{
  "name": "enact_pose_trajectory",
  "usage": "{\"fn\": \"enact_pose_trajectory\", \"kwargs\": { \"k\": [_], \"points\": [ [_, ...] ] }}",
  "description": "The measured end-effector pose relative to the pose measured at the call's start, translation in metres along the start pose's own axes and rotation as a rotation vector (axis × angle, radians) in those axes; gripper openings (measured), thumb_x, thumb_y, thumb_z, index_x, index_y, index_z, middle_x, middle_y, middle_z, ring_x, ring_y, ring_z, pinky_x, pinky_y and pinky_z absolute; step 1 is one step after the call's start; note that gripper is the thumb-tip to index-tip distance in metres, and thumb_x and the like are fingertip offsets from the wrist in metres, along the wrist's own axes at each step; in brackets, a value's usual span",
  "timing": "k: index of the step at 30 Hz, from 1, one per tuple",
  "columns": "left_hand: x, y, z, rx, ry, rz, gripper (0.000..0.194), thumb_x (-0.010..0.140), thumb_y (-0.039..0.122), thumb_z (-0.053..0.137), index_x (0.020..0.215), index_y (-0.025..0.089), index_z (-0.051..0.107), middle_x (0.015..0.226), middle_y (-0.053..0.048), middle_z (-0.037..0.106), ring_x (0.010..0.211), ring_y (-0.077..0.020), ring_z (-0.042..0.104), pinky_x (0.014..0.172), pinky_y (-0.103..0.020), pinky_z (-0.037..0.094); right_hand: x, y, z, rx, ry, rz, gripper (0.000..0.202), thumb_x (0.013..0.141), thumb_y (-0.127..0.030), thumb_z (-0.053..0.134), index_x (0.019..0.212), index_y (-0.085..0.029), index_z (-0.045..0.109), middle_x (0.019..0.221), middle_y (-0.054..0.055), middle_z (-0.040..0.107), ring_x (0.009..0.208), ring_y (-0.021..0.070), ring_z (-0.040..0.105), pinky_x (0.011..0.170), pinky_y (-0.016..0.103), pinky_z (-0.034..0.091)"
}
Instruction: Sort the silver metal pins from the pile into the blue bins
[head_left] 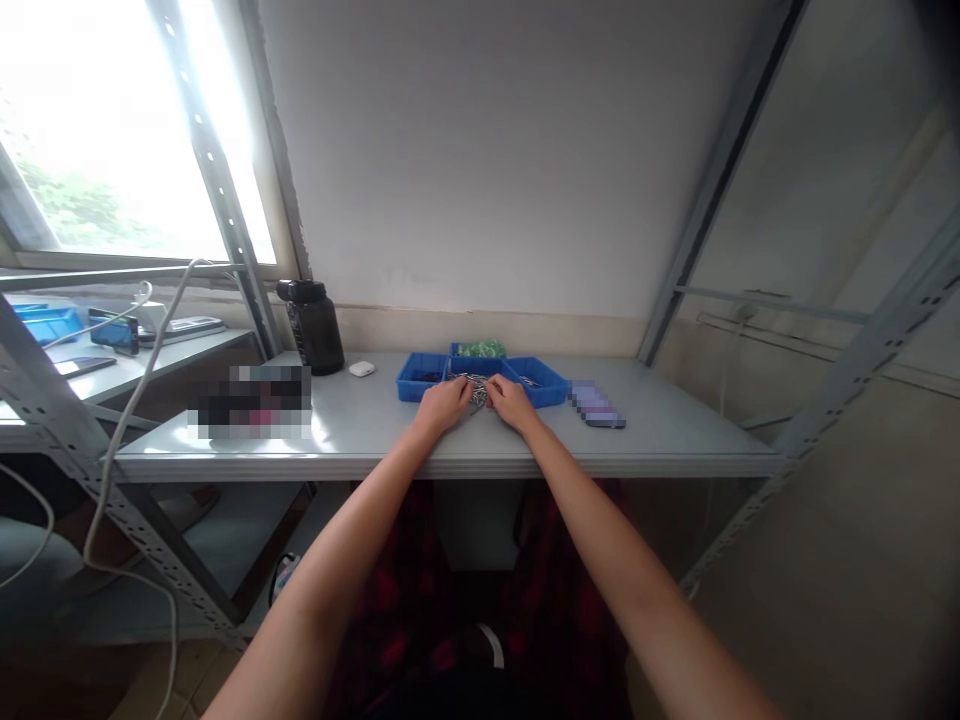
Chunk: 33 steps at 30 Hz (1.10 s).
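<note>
My left hand and my right hand are close together at the front of the blue bins, fingers curled and pressed in. Between them lies a heap of small shiny metal pieces, at the middle bin. Whatever is pinched in the fingertips is too small to name. The left blue bin contains dark small parts. Beside my right hand, the right blue bin has a few thin metallic parts in it. Green pieces fill a bin at the back.
A phone lies right of the bins. To the left are a white earphone case, a dark bottle and a blurred-out item. Metal shelf posts frame the grey table; a white cable hangs at the left.
</note>
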<state>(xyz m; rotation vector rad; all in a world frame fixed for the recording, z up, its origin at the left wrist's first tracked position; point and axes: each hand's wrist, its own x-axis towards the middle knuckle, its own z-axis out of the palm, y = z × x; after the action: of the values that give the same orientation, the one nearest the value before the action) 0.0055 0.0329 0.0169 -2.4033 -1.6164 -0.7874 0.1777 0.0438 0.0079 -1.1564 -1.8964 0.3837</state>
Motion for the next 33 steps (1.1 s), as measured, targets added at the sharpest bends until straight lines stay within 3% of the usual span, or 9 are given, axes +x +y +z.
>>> {"fn": "enact_pose_trajectory", "kwargs": {
  "k": [9,13,19,25,33],
  "points": [
    [0.001,0.001,0.001,-0.036,0.020,0.004,0.035,0.099,0.041,0.029,0.095,0.020,0.057,0.084,-0.007,0.070,0.081,-0.0249,0.066,0.061,-0.028,0.037,-0.004,-0.004,-0.001,-0.058,-0.104,-0.021,0.020,0.091,-0.033,0.044,0.076,-0.022,0.054,0.062,-0.003,0.063,0.063,0.0144,0.057,0.062,0.025,0.034],
    [0.000,0.000,0.001,-0.062,-0.003,0.030,0.036,0.099,0.041,0.028,0.096,0.020,0.057,0.085,-0.007,0.069,0.082,-0.0241,0.066,0.062,-0.027,0.039,-0.002,-0.002,0.000,-0.049,-0.085,-0.024,0.026,0.093,-0.034,0.040,0.074,-0.022,0.053,0.064,-0.002,0.063,0.064,0.0146,0.057,0.064,0.025,0.035],
    [0.000,-0.002,0.004,-0.080,-0.044,0.163,0.036,0.097,0.039,0.030,0.092,0.021,0.061,0.099,-0.007,0.068,0.089,-0.0224,0.064,0.070,-0.028,0.044,0.003,0.005,0.001,0.037,0.117,0.000,0.022,0.092,-0.035,0.039,0.083,-0.023,0.055,0.065,-0.002,0.063,0.064,0.0150,0.058,0.067,0.026,0.039],
    [0.000,-0.005,0.010,-0.055,-0.079,0.262,0.032,0.093,0.036,0.039,0.098,0.018,0.066,0.104,-0.010,0.066,0.100,-0.0232,0.060,0.084,-0.031,0.047,0.011,0.008,0.004,0.364,0.361,0.089,0.028,0.091,-0.046,0.036,0.089,-0.023,0.052,0.061,-0.003,0.059,0.042,0.0117,0.047,0.048,0.025,0.038],
    [0.000,-0.005,0.010,-0.056,-0.135,0.268,0.031,0.091,0.031,0.040,0.096,0.017,0.068,0.102,-0.010,0.067,0.100,-0.0225,0.060,0.088,-0.030,0.047,0.019,0.009,0.000,0.769,0.454,0.304,0.033,0.085,-0.056,0.046,0.084,-0.023,0.046,0.060,-0.005,0.056,0.037,0.0078,0.042,0.033,0.021,0.024]
  ]
}}
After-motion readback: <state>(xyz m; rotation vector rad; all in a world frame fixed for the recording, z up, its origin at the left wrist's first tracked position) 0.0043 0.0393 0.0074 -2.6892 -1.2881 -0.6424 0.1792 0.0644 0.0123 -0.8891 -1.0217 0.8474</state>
